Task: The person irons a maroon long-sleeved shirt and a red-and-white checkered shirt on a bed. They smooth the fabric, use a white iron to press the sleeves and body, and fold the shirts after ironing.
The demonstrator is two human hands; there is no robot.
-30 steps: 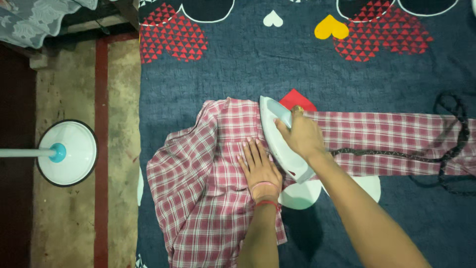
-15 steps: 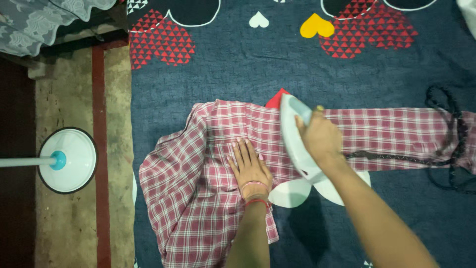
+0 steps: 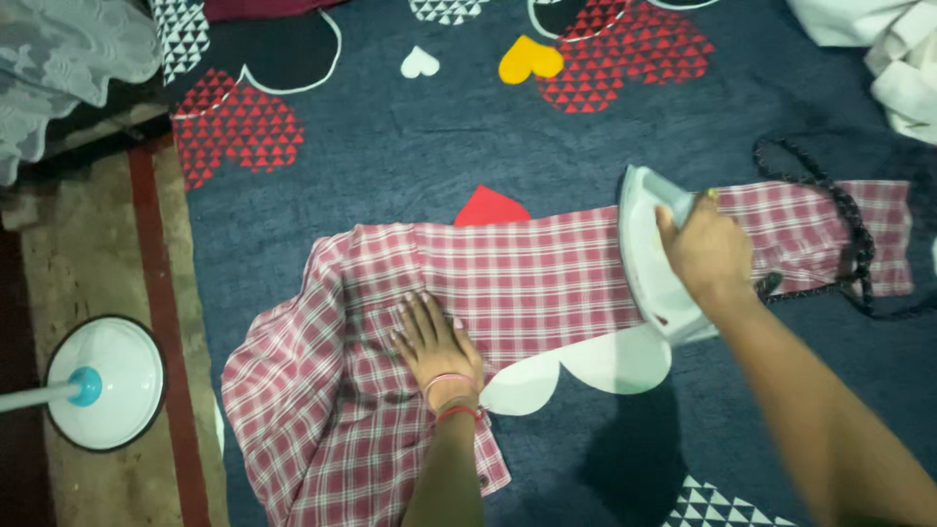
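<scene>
A red and white checked shirt (image 3: 527, 278) lies spread on a dark blue blanket (image 3: 468, 146) with heart prints. My right hand (image 3: 708, 252) grips the handle of a white electric iron (image 3: 649, 259) that rests on the shirt's long sleeve, toward the cuff end. My left hand (image 3: 434, 342) lies flat, fingers spread, on the shirt body near the shoulder, pinning the cloth. A black braided cord (image 3: 839, 234) runs from the iron across the cuff.
A white round fan base (image 3: 107, 381) with a pale pole stands on the concrete floor at the left. White folded cloth (image 3: 898, 59) lies at the top right corner. Grey lace fabric (image 3: 59, 59) hangs at the top left.
My right hand has slid the iron to the right along the sleeve toward the cuff. My left hand stays pressed on the shirt. The view has shifted to the right.
</scene>
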